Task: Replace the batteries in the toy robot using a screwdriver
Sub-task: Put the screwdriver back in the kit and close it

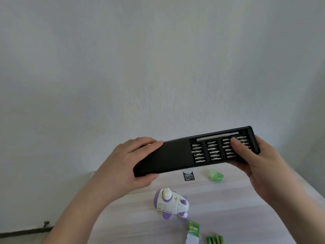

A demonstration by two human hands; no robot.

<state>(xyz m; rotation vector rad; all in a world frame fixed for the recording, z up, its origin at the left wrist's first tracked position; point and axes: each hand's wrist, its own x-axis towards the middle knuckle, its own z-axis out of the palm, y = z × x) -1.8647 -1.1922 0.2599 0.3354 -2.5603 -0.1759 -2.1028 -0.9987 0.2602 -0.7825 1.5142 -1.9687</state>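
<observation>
I hold a long black screwdriver kit case [175,155] in the air above the table. My left hand [128,162] grips its closed sleeve end. My right hand [255,159] holds the slid-out tray end, thumb resting on the rows of silver bits [213,151]. A grey screwdriver handle [218,136] lies in the tray's top slot. Below, the white and purple toy robot [171,203] lies on its side on the table. Several green batteries [215,240] lie near the front edge.
The pale wood-grain table [246,208] also carries a torn green battery pack [192,231], a crumpled green wrapper [216,175] and a dark label card [189,176]. A plain grey wall [158,67] rises behind. The table's left edge runs diagonally by my left forearm.
</observation>
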